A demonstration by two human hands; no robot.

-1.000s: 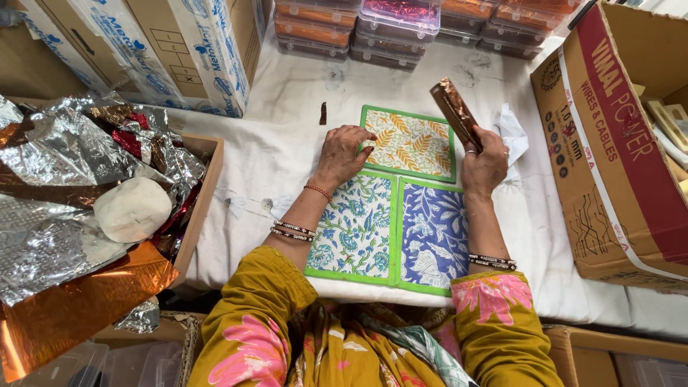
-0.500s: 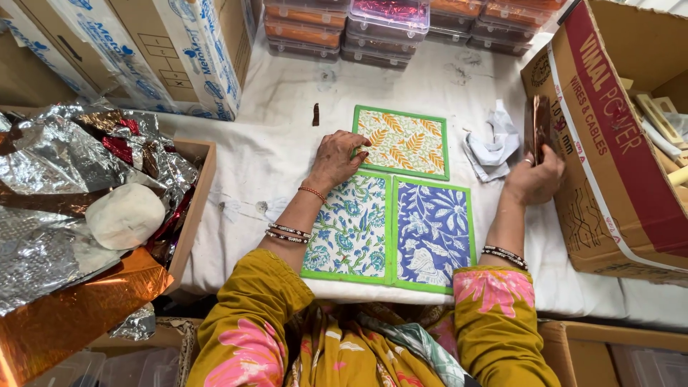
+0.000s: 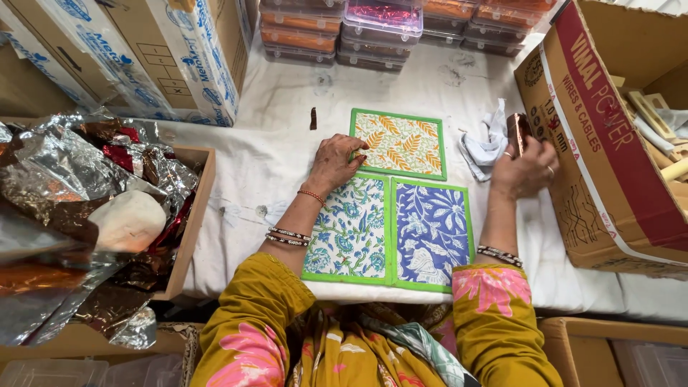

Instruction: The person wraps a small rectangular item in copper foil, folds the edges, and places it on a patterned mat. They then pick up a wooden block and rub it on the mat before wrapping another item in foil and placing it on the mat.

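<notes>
Three green-edged patterned mats lie on the white-covered table: an orange leaf mat at the back, a blue-and-green floral mat at front left, and a blue floral mat at front right. My left hand rests with its fingers on the near left edge of the orange mat. My right hand is closed around a shiny copper-brown strip, held upright beside the big cardboard box on the right.
A crumpled white cloth lies right of the orange mat. A small dark scrap lies behind my left hand. A wooden tray of crumpled foil sits left. Lidded plastic boxes line the back. A large cardboard box stands right.
My right hand has carried the copper strip from above the orange mat over to the right, beside the cardboard box. My left hand has stayed on the orange mat's edge.
</notes>
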